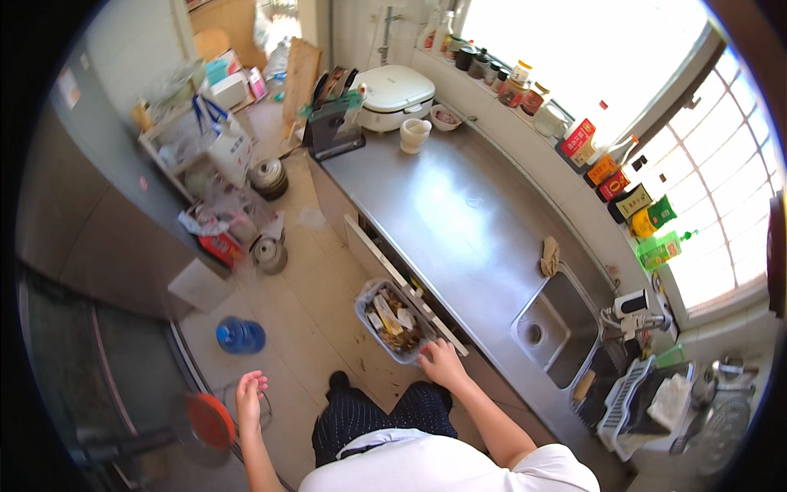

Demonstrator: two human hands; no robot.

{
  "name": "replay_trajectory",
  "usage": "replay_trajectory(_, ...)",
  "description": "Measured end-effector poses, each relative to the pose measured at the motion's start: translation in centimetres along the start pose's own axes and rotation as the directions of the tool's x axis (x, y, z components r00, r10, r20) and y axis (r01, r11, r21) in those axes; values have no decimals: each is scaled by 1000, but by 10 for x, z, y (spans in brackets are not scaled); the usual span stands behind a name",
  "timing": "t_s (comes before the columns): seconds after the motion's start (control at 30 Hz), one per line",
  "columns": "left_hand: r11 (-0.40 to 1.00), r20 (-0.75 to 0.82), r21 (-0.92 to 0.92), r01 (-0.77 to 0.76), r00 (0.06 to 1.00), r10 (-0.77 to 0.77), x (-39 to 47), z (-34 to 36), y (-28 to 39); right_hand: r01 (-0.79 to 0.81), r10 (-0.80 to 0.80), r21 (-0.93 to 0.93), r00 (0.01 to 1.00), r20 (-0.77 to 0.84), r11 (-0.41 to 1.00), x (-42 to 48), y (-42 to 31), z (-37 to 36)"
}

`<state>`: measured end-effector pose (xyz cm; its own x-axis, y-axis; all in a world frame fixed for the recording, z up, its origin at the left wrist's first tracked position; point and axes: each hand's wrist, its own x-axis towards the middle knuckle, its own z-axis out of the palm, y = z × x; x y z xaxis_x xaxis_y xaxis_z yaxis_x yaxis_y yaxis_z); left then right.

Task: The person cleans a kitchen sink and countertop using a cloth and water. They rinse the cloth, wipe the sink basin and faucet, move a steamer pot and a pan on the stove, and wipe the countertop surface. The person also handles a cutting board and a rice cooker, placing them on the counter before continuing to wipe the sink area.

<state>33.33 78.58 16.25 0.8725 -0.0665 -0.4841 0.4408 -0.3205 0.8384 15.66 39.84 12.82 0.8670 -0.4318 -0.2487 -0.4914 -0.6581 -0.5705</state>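
My right hand [442, 365] is at the near end of a waste bin [359, 306], its bent fingers by the rim and the drawer front. Whether it pinches the bin's clear plastic liner [413, 355] I cannot tell. The bin holds food scraps and crumpled wrappers and stands on the floor against the cabinet. Just above it a drawer [384, 265] is pulled out, with its contents mostly in shadow. My left hand [248, 393] is raised on the left side, empty, with loosely curled fingers. Below that hand in the picture is an orange round object [210, 420].
A steel counter [393, 190] runs along the window, with a sink [556, 332], a dish rack [627, 393], a cloth [550, 256], a stone mortar [414, 136] and a white cooker [393, 92]. A blue water jug [241, 336] and metal pots [269, 255] are on the floor.
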Motion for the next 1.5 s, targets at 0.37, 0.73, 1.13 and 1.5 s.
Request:
replay_trajectory(0.37,937,601,95,-335,770,214,200,71,168,-242,278,145,897,-343,959,95,-56,27)
replay_trajectory(0.73,726,976,122,-676,214,36,298,299,280,-464,567,378,388,-726,801,232,59,-41)
replay_trajectory(1.13,651,981,142,-746,18,-193,357,472,264,-682,847,598,63,-527,422,241,23,-24)
replay_trajectory(1.5,597,923,81,-798,-167,-348,331,546,257,-784,671,506,-161,-724,359,230,238,-149)
